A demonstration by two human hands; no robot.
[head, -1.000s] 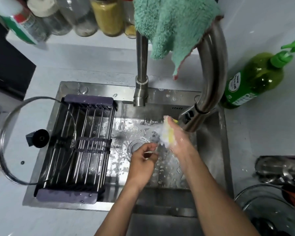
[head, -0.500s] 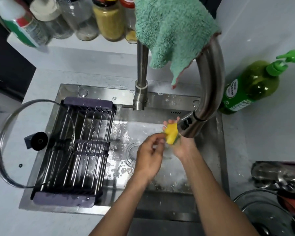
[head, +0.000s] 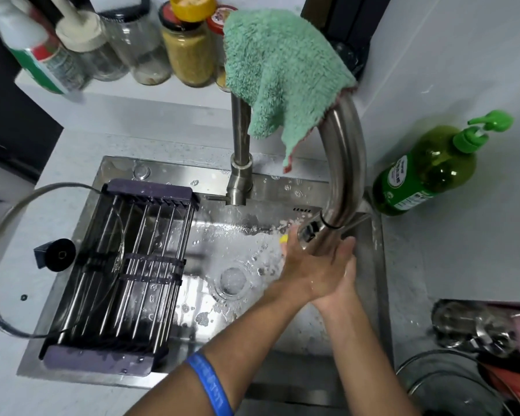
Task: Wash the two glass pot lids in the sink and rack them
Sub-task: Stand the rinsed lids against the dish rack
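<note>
Honestly, left hand (head: 305, 265) and right hand (head: 341, 274) are pressed around a barely visible yellow sponge (head: 283, 238); soapy, it could slip sinkward.

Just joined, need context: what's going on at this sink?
A person holds both hands together under the faucet spout with water running. The left hand lies over the right hand, and a bit of yellow sponge shows at the fingertips. One glass pot lid lies on the drying rack, overhanging the sink edge.
</note>
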